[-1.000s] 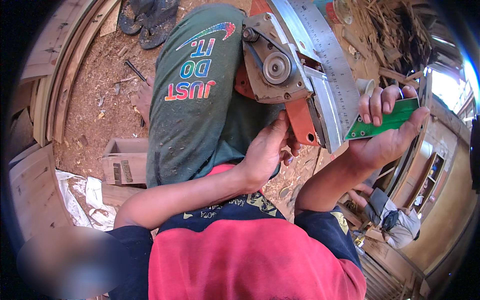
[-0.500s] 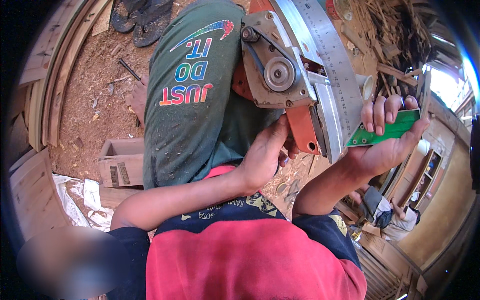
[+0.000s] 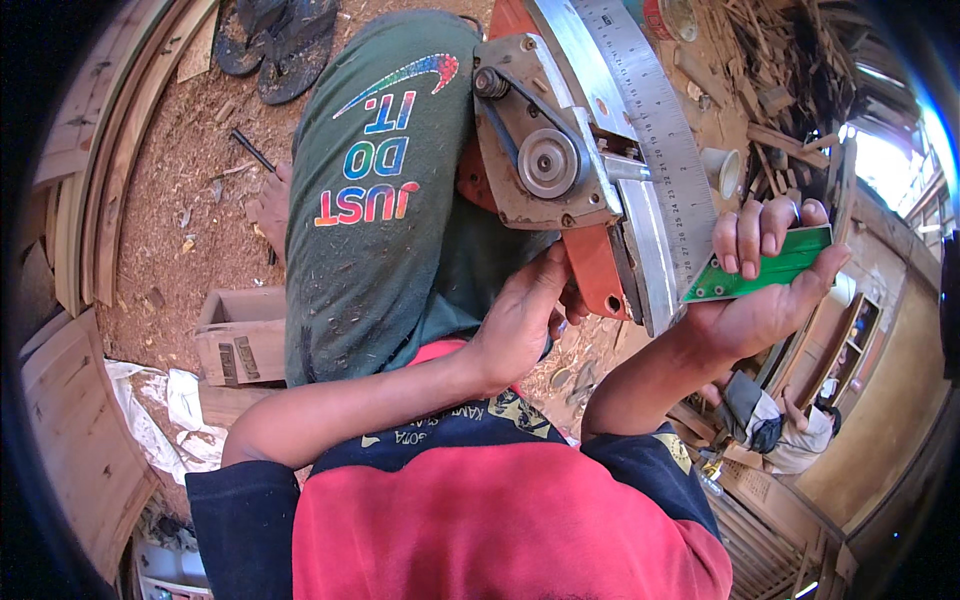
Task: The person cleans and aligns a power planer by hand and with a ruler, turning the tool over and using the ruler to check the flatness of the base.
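Note:
An upturned electric planer (image 3: 515, 190) rests by my green-trousered leg, its belt and pulleys bare and its metal sole facing right. My left hand (image 3: 515, 325) is closed around the planer's orange end. In my right hand (image 3: 745, 318) is a try square, its green handle (image 3: 775, 268) between fingers and palm. The square's steel blade (image 3: 668, 155), marked as a ruler, runs along the sole. Whether its edge touches the whole length of the sole I cannot tell.
Left of my leg sit an open wooden box (image 3: 245, 350), a black rod (image 3: 252, 150) and dark sandals (image 3: 275, 50). Boards (image 3: 125, 150) line the left side. Wood scraps (image 3: 775, 95) and a pale cup (image 3: 722, 172) lie right. Another person (image 3: 800, 440) is at the far right.
The planer, the square and both hands have shifted slightly left and down in the view. Both hands keep their holds.

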Tool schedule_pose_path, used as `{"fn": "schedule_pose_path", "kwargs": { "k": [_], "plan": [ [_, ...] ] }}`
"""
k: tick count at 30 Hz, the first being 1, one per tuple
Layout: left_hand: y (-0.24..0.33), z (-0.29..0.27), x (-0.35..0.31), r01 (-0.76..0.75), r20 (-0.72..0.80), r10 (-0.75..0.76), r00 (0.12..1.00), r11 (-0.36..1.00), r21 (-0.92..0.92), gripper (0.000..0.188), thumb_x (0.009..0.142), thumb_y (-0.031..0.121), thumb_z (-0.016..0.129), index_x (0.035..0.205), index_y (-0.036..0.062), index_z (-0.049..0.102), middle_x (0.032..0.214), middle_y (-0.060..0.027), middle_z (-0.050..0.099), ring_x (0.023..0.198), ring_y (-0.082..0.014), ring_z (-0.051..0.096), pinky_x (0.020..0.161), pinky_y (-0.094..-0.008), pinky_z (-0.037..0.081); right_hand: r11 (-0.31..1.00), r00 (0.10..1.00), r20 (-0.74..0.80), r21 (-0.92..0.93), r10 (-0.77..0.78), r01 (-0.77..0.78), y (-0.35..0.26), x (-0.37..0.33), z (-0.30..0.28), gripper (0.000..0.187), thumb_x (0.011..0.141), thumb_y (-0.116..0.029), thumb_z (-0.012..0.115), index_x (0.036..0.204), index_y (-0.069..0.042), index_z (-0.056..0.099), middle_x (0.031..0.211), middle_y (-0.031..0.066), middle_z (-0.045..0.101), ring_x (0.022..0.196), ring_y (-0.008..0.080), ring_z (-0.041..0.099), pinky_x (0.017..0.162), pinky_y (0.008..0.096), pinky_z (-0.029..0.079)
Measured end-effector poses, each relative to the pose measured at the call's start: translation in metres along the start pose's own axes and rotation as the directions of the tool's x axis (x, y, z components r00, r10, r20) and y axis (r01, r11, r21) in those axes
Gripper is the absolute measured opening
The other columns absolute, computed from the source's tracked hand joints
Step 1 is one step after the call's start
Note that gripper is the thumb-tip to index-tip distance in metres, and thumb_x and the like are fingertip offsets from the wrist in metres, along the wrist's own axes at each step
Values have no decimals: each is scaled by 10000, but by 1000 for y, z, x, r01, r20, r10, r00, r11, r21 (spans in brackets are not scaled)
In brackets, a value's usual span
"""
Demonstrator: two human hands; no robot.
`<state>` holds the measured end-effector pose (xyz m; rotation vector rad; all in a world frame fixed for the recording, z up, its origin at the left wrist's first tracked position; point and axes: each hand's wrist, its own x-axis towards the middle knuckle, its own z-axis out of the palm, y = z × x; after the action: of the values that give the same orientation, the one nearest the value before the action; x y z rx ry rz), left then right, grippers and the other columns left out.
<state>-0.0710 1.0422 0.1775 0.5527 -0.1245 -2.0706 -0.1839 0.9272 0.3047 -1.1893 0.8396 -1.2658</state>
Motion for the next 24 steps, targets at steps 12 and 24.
{"fn": "schedule_pose_path", "kwargs": {
  "k": [12,24],
  "plan": [
    [-2,-4,0,-4,31,3,1000,999,47,577,1070,559,265,1082,93,605,805,28,526,696,-44,444,611,-211,377,998,996,66,13,-67,66,-27,-9,28,522,1061,-507,377,1263,-45,514,773,41,467,529,111,422,453,258,351],
    [1,-4,-2,24,13,-25,1000,998,59,544,1072,544,274,1102,114,604,833,35,538,732,-41,459,619,-210,373,999,982,186,41,-24,17,-7,-4,47,497,1069,-482,373,1243,-44,533,776,30,434,536,96,394,480,243,366]
  ]
}}
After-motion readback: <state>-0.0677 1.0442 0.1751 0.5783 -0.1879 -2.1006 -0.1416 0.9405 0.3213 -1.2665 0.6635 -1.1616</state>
